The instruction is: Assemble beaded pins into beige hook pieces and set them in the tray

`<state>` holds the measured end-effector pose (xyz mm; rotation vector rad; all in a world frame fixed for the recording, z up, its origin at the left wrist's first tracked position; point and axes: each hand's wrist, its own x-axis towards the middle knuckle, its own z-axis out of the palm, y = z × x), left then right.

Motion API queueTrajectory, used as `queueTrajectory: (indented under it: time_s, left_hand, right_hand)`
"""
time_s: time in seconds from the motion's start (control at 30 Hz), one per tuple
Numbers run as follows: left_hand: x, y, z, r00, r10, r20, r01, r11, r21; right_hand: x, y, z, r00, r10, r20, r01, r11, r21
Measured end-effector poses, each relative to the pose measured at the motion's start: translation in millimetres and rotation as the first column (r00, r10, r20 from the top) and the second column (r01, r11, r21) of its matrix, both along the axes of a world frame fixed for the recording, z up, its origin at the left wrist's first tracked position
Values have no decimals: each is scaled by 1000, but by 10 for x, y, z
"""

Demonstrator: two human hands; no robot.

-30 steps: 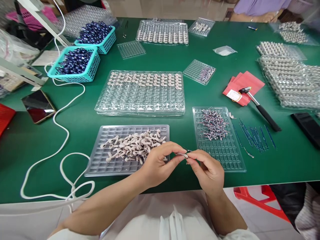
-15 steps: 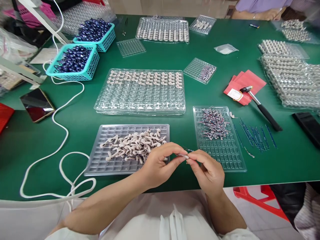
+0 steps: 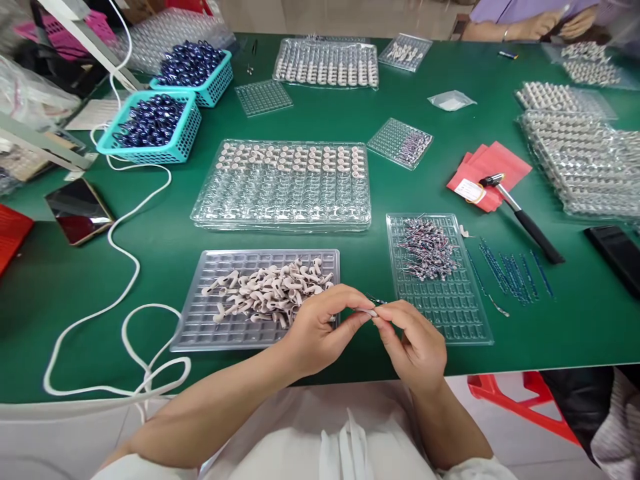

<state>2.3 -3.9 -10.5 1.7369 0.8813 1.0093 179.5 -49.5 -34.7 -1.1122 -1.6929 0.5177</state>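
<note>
My left hand and my right hand meet at the table's near edge, fingertips pinched together on one small beige rubber piece with a thin blue wire end sticking out of it. Left of my hands a clear grid tray holds a heap of beige hook-shaped pieces. To the right a second clear tray holds a pile of small wired parts.
A large clear blister tray with rows of beige parts lies mid-table. Two teal baskets of dark blue beads stand back left. A white cable, a phone, a small hammer, red envelopes and stacked trays lie around. Another person's hands show at far right.
Both hands stay pinched on the small piece with only slight finger shifts. The view has moved a little.
</note>
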Motion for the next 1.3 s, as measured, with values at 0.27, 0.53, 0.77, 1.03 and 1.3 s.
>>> queueTrajectory:
  time_s: [0.27,0.53,0.77,1.03,1.3]
  left_hand:
    - [19,7,5,998,24,-64,-24,1000,1]
    - [-433,72,440,871,-49,-489,-7,994,-112]
    - [-997,525,726,573,97,-813,-117,992,36]
    - [-633,2191,329,466,382,-798,-351,908,230]
    - [-582,2770,-85,359,341,-869,-432,886,170]
  right_hand:
    - [-13,17,-1,995,-19,100,19,1000,3]
    - [109,-47,96,977,-22,212,44,994,-102]
    - [237,6,52,965,-115,235,151,979,-141]
    - [184,56,-44,967,-130,218,141,989,-36]
    - [182,69,-131,975,-136,175,133,991,32]
